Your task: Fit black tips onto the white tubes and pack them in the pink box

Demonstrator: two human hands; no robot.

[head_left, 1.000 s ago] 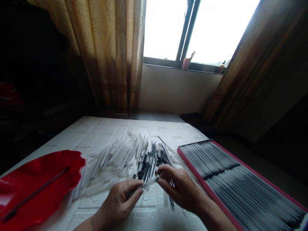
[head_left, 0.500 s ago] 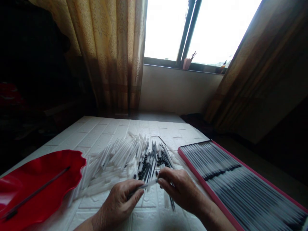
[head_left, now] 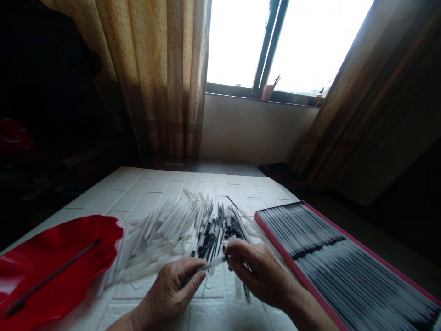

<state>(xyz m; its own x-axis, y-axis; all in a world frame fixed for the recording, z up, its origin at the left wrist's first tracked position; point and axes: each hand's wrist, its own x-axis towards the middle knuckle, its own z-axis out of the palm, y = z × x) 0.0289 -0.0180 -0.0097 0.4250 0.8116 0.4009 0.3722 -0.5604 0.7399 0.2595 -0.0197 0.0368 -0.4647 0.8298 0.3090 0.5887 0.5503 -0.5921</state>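
A clear pen barrel (head_left: pixel 216 263) with a dark refill inside slants between my two hands. My left hand (head_left: pixel 175 280) is closed on its lower end, thumb and forefinger pinching it. Thumb and forefinger of my right hand (head_left: pixel 257 269) are at the other end, where a small black piece shows at the tip. Just beyond my fingers lie black end pieces (head_left: pixel 206 239) and thin dark refills (head_left: pixel 220 220). Loose clear pen barrels (head_left: pixel 175 216) are heaped to the left of these.
On the left a red scalloped tray (head_left: pixel 79 234) holds one pen (head_left: pixel 55 280). A pink-edged box (head_left: pixel 275 239) at the right is filled with rows of pens (head_left: pixel 347 266). Everything stands on a white brick-patterned table (head_left: pixel 138 191). Curtains (head_left: pixel 161 78) and a window lie beyond.
My right fingers have shifted slightly on the barrel's end, and its black tip now shows. My left hand keeps its place and grip.
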